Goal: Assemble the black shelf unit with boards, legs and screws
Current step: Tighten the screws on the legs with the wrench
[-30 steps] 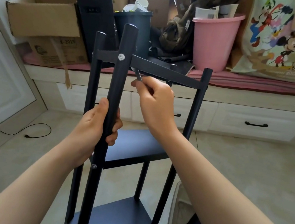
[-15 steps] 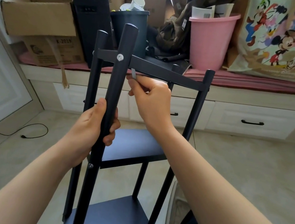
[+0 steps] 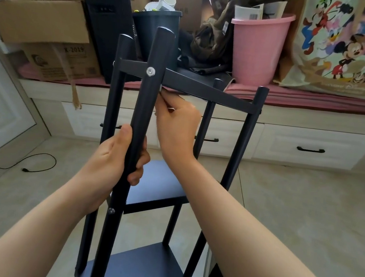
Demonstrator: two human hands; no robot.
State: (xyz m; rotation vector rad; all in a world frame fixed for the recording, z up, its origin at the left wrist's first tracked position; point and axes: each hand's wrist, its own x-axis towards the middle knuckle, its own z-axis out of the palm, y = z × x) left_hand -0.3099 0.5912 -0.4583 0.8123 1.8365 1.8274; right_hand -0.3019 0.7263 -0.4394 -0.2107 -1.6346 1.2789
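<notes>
Left hand (image 3: 114, 162) grips near leg (image 3: 144, 110)

left hand (image 3: 114, 162) grips leg (image 3: 144, 115); right hand (image 3: 177, 126) pinches tool (image 3: 163, 93).

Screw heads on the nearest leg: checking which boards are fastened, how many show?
2. One screw head at the top board; another just below the left hand. Further ones may be hidden or out of frame.
</notes>
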